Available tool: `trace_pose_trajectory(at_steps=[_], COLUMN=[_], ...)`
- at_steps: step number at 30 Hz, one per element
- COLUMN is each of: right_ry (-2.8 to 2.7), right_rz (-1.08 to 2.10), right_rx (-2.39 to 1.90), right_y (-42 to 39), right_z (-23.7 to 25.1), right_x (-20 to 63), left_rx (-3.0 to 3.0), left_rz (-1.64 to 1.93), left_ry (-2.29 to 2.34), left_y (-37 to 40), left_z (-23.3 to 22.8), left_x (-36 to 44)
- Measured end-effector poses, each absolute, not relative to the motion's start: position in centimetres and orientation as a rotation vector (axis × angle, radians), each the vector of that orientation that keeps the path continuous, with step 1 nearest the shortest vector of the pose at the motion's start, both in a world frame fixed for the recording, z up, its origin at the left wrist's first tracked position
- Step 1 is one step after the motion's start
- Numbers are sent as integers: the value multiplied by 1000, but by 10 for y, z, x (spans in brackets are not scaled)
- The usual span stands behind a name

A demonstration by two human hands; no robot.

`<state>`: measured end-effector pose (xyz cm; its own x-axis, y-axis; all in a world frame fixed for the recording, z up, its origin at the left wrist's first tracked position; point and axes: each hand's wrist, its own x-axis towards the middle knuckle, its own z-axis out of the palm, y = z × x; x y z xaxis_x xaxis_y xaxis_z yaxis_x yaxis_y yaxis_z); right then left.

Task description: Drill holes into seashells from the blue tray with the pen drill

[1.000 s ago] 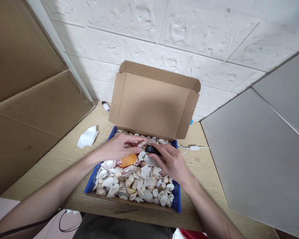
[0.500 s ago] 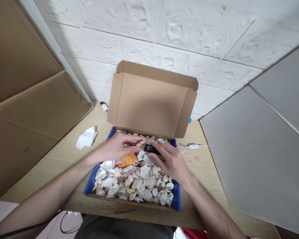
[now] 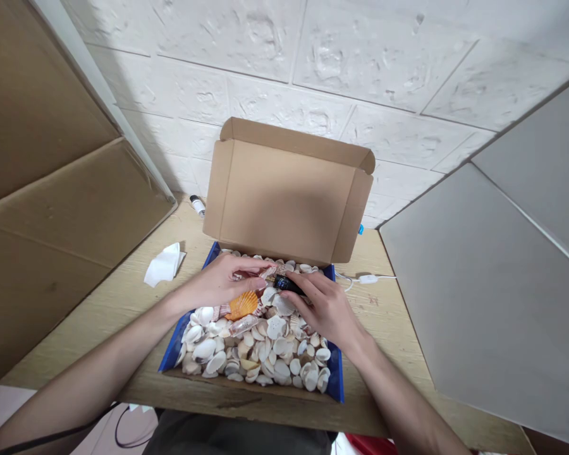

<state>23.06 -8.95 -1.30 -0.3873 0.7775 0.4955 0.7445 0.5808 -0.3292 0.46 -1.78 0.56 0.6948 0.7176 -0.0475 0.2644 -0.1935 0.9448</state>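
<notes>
My left hand (image 3: 234,278) pinches a pale pinkish shell (image 3: 267,272) between thumb and fingertips, over the back half of a shell-filled box. In my right hand (image 3: 323,302) is a small black mini drill (image 3: 285,284), held sideways with its brass-coloured tip toward the shell. The tip is close to the shell, but I cannot tell whether they touch. Below the left hand lies an orange scallop shell (image 3: 243,306), and in front of it a small clear tube (image 3: 243,325). Many white and cream shells (image 3: 265,354) fill the box.
The cardboard box has blue side walls (image 3: 334,373) and a raised lid (image 3: 284,196) near the white brick wall. Crumpled tissue (image 3: 164,264) and a small black-capped bottle (image 3: 198,205) lie left. A white cable with an inline switch (image 3: 368,279) runs right. Panels flank the table (image 3: 142,354).
The view has shifted very slightly. Both hands keep the same pose, with the shell and the mini drill held in place.
</notes>
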Motion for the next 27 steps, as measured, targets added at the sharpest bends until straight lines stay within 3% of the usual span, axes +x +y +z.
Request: trace_pose_trajectory(at_steps=[27], right_ry=[-2190], right_rz=[76], right_rx=[-1209], right_y=[-90], right_z=[-14], right_x=[231], left_rx=[1776], left_rz=[475], left_ry=[771], left_y=[-17], left_z=[3], left_x=[4])
